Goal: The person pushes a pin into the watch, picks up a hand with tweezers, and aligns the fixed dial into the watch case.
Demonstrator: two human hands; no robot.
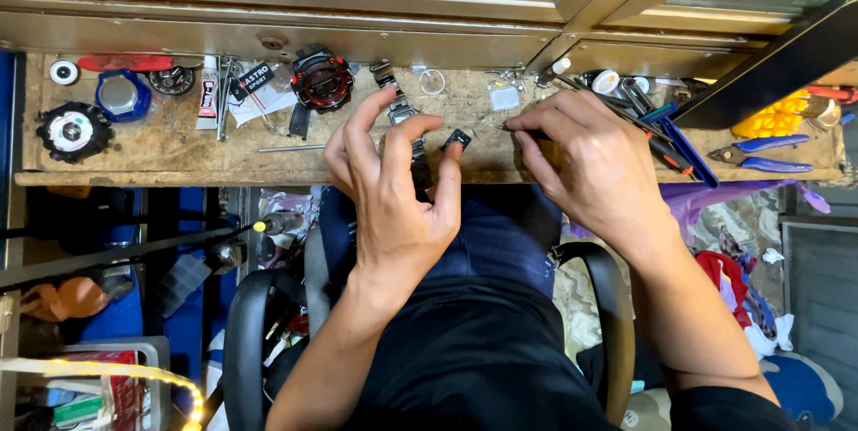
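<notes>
Watch band (400, 109) pinched in left hand (393, 185) grip; right hand (585, 159) grip clamps thin tool (523, 132); cluttered wooden bench (179, 150), window sill.

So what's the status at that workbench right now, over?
Left hand pinching a small black part over a metal watch band. Right hand holding a thin tool toward it. Red-and-black watch and pliers lie aside, not obstructing.

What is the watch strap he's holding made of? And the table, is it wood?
The watch strap looks like metal: grey, shiny, in small linked segments. The workbench looks like bare, worn wood: pale brown, rough and stained, though its grain is hard to see.
</notes>
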